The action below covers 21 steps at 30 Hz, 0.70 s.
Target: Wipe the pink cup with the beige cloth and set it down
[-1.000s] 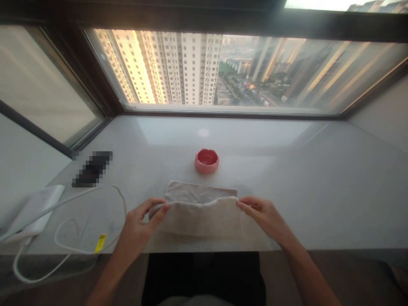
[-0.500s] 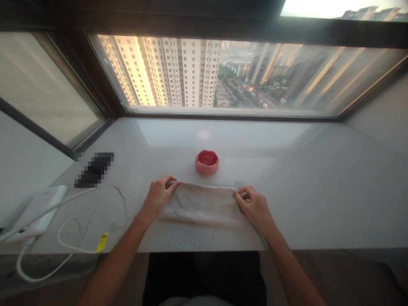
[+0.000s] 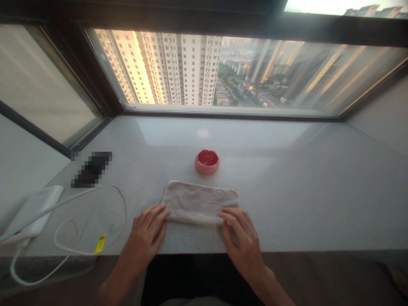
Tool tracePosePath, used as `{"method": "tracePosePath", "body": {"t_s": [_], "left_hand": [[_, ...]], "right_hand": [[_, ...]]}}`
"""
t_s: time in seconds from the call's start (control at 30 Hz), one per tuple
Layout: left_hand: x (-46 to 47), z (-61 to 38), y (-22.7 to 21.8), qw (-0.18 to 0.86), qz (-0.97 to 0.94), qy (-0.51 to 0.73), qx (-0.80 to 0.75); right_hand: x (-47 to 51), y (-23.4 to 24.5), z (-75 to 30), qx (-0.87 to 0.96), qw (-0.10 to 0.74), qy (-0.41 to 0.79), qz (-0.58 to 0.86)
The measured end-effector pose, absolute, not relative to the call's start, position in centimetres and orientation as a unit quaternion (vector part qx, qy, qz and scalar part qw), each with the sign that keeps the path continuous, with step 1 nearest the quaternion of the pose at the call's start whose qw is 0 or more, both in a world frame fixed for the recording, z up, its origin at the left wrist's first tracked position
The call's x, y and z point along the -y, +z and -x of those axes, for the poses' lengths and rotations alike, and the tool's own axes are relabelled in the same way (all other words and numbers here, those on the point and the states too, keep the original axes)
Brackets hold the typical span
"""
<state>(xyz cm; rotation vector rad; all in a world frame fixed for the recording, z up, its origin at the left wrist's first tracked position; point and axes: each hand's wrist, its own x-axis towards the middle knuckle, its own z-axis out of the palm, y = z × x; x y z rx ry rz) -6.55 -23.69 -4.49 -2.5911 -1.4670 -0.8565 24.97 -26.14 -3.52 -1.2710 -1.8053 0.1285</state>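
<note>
A beige cloth [image 3: 200,201] lies folded into a flat rectangle on the pale stone windowsill counter [image 3: 302,191]. My left hand [image 3: 145,233] rests flat by the cloth's near left corner, fingers stretched out, tips touching its edge. My right hand [image 3: 239,236] lies flat at the near right edge, fingertips on the cloth. Neither hand holds anything.
A small red-pink ashtray [image 3: 207,161] sits just beyond the cloth. At the left are a dark blurred-out object [image 3: 92,169], a white device [image 3: 30,210] and a looping white cable [image 3: 68,238] with a yellow tag. A wide window runs along the back.
My hands carried the cloth's near edge over to the far edge, folding it in half. They have let go and drawn back to the near edge, lying flat.
</note>
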Motion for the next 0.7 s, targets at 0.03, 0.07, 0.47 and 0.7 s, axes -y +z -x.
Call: {"method": "tracePosePath", "body": {"t_s": [0.03,0.07,0.47,0.7], "left_hand": [[23.7,6.9,-4.5,0.028,0.839,-0.268,0.473],[23.6,7.1,-4.4,0.029,0.840,-0.263,0.473],[30.6,4.2,-0.3,-0.132,0.905,-0.201,0.352],[26.8,3.3,-0.9,-0.325,0.756,-0.319,0.470]], "right_hand": [[26.8,-3.3,-23.9,0.750,0.437,0.074,0.491],[27.4,-3.1,-22.7,0.766,0.427,0.091,0.471],[30.7,-4.9,-19.8,0.787,0.448,0.152,0.396],[29.6,-1.2,-22.2,0.645,0.462,0.335,0.508]]}}
